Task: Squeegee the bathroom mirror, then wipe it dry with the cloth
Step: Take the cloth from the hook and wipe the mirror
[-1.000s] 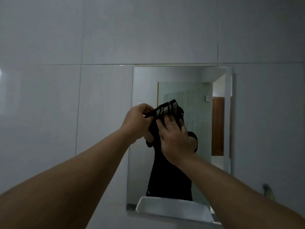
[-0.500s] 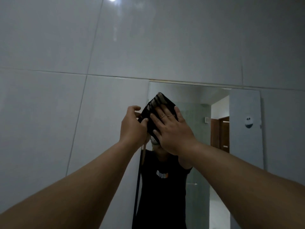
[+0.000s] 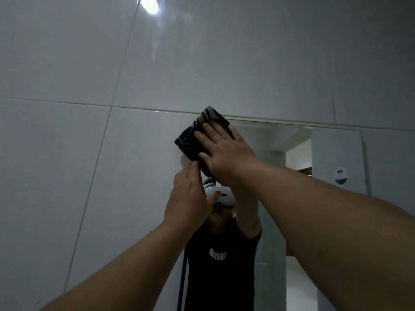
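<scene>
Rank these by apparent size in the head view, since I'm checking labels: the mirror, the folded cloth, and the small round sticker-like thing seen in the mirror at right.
1. mirror, largest, though partly hidden by the arms
2. folded cloth, pressed flat by the right hand
3. round sticker-like thing, smallest

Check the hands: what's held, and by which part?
The dark cloth is pinned flat against the mirror's top-left corner under the right hand's palm and spread fingers. The left hand pinches its lower edge.
</scene>
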